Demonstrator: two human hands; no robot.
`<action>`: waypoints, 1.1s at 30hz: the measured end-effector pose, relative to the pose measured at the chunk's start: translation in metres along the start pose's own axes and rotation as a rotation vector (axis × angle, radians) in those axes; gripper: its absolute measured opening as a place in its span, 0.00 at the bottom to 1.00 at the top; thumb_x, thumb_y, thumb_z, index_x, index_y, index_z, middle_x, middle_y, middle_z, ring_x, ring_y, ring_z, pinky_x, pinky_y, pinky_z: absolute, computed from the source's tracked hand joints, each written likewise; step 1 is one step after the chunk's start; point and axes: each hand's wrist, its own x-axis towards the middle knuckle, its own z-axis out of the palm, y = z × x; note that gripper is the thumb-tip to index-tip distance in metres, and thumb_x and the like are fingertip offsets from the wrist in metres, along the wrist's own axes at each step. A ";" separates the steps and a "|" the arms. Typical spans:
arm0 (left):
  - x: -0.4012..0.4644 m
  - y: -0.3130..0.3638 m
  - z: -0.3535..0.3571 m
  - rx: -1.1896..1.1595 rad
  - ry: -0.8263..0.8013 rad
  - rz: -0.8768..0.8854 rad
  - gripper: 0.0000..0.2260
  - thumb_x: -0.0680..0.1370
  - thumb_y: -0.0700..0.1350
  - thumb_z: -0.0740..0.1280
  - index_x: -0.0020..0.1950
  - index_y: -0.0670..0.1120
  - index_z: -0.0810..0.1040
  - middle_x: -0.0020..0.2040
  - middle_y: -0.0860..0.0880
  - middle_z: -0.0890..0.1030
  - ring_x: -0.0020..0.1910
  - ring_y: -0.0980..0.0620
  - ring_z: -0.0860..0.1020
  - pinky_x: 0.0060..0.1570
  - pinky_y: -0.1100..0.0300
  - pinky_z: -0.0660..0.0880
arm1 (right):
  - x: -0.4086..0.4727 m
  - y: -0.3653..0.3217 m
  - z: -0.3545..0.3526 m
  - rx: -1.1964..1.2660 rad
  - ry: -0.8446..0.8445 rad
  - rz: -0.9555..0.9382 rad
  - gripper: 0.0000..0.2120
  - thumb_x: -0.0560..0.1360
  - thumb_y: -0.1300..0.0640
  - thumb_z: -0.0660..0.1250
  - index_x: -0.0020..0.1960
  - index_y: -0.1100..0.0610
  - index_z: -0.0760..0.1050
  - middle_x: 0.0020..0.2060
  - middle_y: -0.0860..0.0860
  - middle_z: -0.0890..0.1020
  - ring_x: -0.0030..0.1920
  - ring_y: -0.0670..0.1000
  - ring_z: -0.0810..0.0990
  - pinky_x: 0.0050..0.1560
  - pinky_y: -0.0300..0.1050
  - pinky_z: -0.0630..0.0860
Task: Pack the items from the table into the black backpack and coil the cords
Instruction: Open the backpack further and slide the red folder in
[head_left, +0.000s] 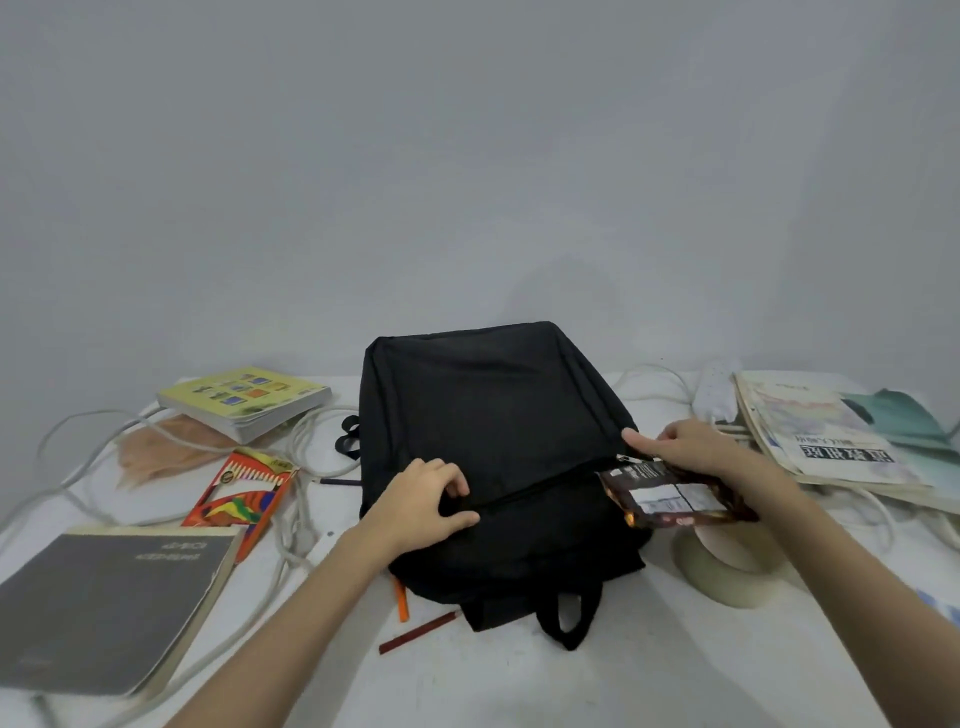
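Head view: black backpack (493, 415) lies flat, front zipper closed.

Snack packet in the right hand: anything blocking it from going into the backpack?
Yes. The backpack's zipper line looks shut where the left hand pinches it. The right hand holds the snack packet beside it.
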 end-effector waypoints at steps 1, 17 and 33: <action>0.004 0.006 0.004 -0.044 0.008 0.016 0.09 0.75 0.51 0.69 0.51 0.48 0.76 0.46 0.55 0.74 0.50 0.54 0.72 0.54 0.59 0.70 | -0.009 -0.005 -0.003 0.110 -0.117 0.009 0.28 0.72 0.32 0.60 0.36 0.58 0.73 0.35 0.52 0.77 0.37 0.50 0.75 0.40 0.42 0.68; 0.005 0.023 -0.030 -0.270 0.611 0.091 0.06 0.78 0.38 0.64 0.43 0.47 0.73 0.39 0.56 0.73 0.41 0.60 0.72 0.41 0.70 0.67 | -0.006 -0.095 0.093 1.287 -0.224 0.181 0.08 0.78 0.65 0.62 0.56 0.63 0.70 0.45 0.58 0.78 0.41 0.55 0.79 0.37 0.52 0.77; 0.003 0.106 0.028 0.316 -0.203 -0.009 0.47 0.70 0.60 0.68 0.78 0.49 0.42 0.74 0.45 0.59 0.71 0.40 0.59 0.65 0.41 0.62 | -0.012 0.016 0.021 1.161 0.107 0.095 0.10 0.77 0.67 0.59 0.55 0.62 0.75 0.41 0.56 0.81 0.39 0.53 0.80 0.37 0.42 0.75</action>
